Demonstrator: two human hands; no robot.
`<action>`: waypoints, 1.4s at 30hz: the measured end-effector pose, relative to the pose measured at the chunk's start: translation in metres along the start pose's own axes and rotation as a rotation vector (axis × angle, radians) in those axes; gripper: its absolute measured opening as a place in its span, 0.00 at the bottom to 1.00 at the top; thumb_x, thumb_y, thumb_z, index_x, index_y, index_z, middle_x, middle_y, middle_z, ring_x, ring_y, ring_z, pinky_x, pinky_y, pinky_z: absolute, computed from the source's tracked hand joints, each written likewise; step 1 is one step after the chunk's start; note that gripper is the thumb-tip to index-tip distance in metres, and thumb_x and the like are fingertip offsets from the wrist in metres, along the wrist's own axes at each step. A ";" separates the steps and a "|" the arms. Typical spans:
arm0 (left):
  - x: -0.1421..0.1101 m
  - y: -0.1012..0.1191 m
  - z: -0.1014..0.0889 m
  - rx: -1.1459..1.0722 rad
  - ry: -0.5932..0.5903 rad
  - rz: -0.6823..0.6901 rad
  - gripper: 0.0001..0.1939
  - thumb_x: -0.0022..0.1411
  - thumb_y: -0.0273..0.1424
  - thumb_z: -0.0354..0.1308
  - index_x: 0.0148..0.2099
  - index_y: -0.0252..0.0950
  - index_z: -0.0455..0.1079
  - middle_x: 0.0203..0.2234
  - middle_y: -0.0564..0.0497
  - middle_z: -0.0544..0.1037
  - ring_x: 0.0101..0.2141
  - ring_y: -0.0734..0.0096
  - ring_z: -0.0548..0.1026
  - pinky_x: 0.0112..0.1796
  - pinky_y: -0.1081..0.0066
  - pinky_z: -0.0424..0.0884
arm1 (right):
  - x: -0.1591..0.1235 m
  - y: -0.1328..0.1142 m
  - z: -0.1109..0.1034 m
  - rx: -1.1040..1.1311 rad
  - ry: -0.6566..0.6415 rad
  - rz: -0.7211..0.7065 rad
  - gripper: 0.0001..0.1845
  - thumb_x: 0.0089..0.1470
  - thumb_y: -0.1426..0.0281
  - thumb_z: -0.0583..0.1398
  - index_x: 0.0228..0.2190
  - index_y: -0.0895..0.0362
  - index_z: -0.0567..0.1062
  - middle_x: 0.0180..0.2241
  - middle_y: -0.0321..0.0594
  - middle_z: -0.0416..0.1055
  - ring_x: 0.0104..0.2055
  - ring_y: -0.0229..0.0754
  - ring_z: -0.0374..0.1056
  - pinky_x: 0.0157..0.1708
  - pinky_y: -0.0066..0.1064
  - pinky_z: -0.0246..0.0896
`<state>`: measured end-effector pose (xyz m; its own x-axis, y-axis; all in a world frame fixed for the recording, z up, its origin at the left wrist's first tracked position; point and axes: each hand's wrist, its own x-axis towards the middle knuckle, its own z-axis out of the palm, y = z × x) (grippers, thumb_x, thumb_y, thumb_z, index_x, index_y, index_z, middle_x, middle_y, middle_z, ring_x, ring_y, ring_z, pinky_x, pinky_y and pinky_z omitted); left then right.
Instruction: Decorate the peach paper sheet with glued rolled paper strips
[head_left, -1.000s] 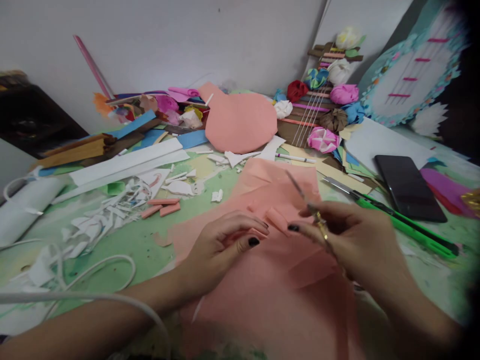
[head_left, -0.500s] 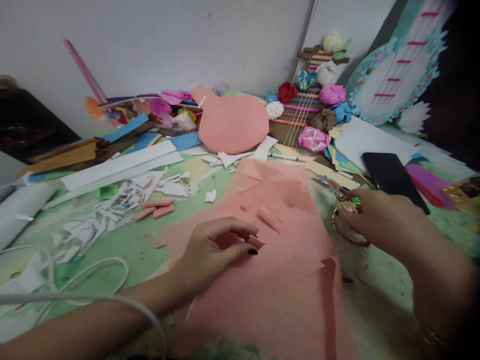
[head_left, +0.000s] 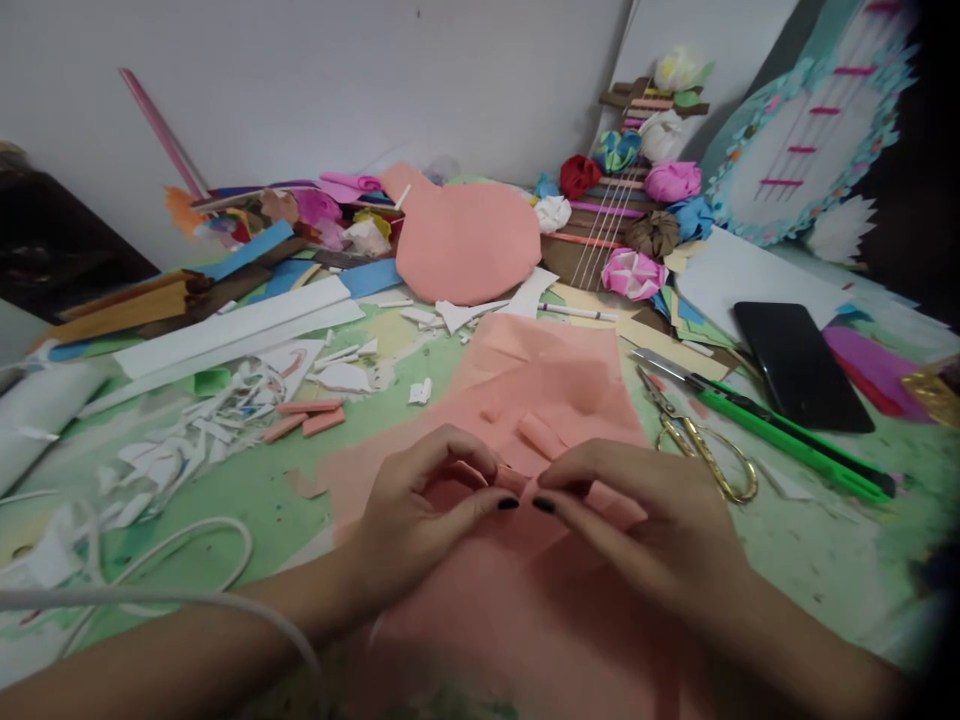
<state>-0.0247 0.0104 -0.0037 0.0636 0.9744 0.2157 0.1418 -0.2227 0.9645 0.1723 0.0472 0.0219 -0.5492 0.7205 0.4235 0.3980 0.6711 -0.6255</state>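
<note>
Gold-handled scissors, in the right hand's grasp a second ago, now lie on the surface, and the right hand has come back to meet the left hand over peach paper. Between the two sits a small folded peach piece, its long axis running side to side and dipping slightly toward the right, so that one end points to each hand. Left thumb and fingers grip the left end; right thumb and forefinger appear to pinch the other, neither of the hands clearly nearer. Beneath them spreads a large creased peach sheet, with a rolled peach piece just beyond the fingertips. Three short peach strips rest to the left, near a heap of white scraps. To the right, a green cutter lies beside the scissors, a black phone beyond it. Farther back sits a rounded peach cut-out.
</note>
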 end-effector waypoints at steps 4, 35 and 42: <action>0.000 0.002 0.000 0.093 0.030 0.084 0.05 0.55 0.25 0.64 0.34 0.35 0.70 0.29 0.52 0.78 0.32 0.73 0.78 0.35 0.75 0.77 | -0.005 -0.003 0.014 0.088 0.021 -0.029 0.06 0.54 0.78 0.58 0.32 0.56 0.74 0.29 0.35 0.76 0.29 0.32 0.70 0.29 0.22 0.63; -0.004 -0.002 -0.007 0.322 -0.054 0.353 0.13 0.56 0.19 0.61 0.40 0.41 0.73 0.33 0.55 0.82 0.33 0.75 0.80 0.37 0.79 0.75 | -0.002 -0.004 0.013 0.201 0.023 -0.077 0.11 0.51 0.84 0.57 0.33 0.60 0.75 0.32 0.42 0.74 0.34 0.35 0.71 0.33 0.25 0.69; -0.002 -0.001 -0.007 0.375 -0.092 0.376 0.10 0.58 0.20 0.59 0.39 0.39 0.73 0.32 0.51 0.81 0.32 0.72 0.80 0.35 0.76 0.75 | -0.003 -0.001 0.019 0.234 0.013 -0.022 0.10 0.51 0.83 0.57 0.32 0.59 0.74 0.31 0.39 0.73 0.33 0.34 0.70 0.35 0.26 0.68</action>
<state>-0.0319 0.0093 -0.0042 0.2614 0.8225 0.5052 0.4345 -0.5676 0.6993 0.1596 0.0410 0.0092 -0.5460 0.7090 0.4464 0.2037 0.6292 -0.7501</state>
